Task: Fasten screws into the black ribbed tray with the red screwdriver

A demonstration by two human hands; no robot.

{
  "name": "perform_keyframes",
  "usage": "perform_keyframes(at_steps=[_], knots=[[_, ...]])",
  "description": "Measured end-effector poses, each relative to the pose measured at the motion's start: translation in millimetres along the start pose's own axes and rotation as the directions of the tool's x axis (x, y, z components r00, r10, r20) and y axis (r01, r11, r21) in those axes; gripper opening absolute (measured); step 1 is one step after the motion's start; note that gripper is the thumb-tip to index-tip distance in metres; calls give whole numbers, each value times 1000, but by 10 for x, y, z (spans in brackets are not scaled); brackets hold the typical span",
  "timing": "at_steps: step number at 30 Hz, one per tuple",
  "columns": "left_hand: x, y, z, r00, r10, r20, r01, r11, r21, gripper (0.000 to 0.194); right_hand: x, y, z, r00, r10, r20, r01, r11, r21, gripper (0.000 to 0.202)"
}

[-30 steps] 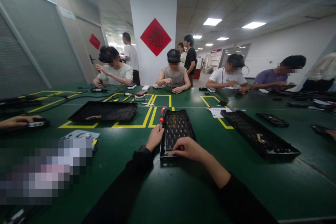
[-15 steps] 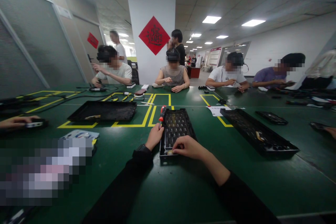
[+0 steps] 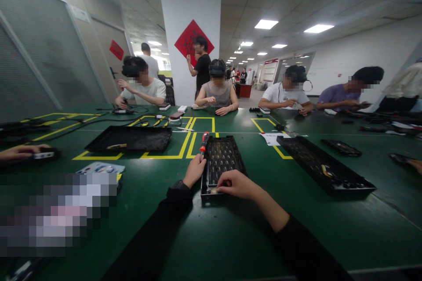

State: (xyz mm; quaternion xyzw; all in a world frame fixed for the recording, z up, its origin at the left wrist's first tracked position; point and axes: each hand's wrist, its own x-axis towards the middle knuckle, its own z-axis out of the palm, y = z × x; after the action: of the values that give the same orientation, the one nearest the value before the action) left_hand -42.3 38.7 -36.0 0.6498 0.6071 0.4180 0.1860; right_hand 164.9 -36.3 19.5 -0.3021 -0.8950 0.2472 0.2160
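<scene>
A black plastic tray [image 3: 244, 164] with rows of small slots lies lengthwise in front of me. My left hand [image 3: 194, 171] is closed around a red-and-black screwdriver [image 3: 205, 140] at the tray's left side, its handle pointing up and away. My right hand [image 3: 235, 183] reaches over the tray's near right corner with thumb and fingers pinched. At those fingertips, in the near compartment, a small yellowish piece [image 3: 213, 191] shows; it is too small to name, and whether the fingers grip it is hard to see.
A wide black tray [image 3: 148, 140] lies at the left and a long black tray [image 3: 346, 180] at the right, each with a small tan piece inside. A white paper [image 3: 272, 139] lies behind. Co-workers sit across the table; other people's hands [image 3: 24, 153] show at both edges.
My hands, the screwdriver and the tray have kept their places. In the background, a standing person in black has moved left, in front of the pillar.
</scene>
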Motion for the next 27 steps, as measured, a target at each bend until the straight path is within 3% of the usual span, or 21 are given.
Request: perform_keyframes(at_steps=[19,27], knots=[[13,-16,4,1000,12,-4,-12,1000,6,21,-2,-7,-6,1000,4,5,-4,1000,-10,23],[12,-12,6,1000,-2,-6,2,1000,-3,21,9,20,12,999,1,-49,-1,1000,1,24]])
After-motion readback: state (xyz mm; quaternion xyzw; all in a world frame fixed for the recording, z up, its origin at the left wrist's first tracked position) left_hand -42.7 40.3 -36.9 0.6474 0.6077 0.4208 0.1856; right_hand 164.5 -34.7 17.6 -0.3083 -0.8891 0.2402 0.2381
